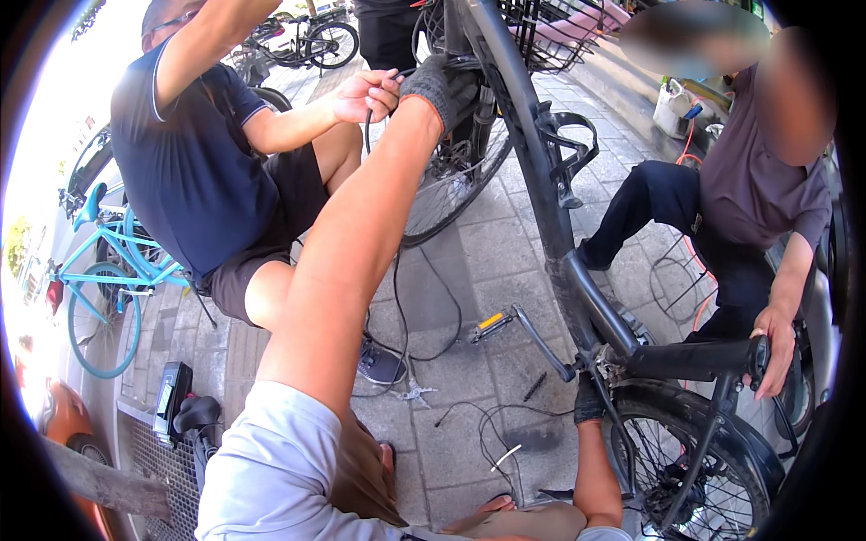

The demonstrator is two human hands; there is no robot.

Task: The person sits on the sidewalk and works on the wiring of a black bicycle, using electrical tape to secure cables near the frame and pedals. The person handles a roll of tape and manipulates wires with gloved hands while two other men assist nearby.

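Note:
My left hand [431,93], in a grey knit glove, has its fingers curled at the front of a black bicycle frame [544,171], beside cables; what they grip is unclear. My gloved right hand [590,398] is low at the bottom bracket, near the crank arm [541,347] and rear wheel [672,460], its fingers mostly hidden. A co-worker's hand [374,95] holds a black cable just left of my left glove. Loose cables [451,338] run down to the pavement.
A seated person in navy [194,189] is at left, another person [740,189] at right holds the saddle end. A turquoise bicycle [117,298], a mesh grate [158,473], a black battery-like case [171,401] and a pedal [492,323] are around.

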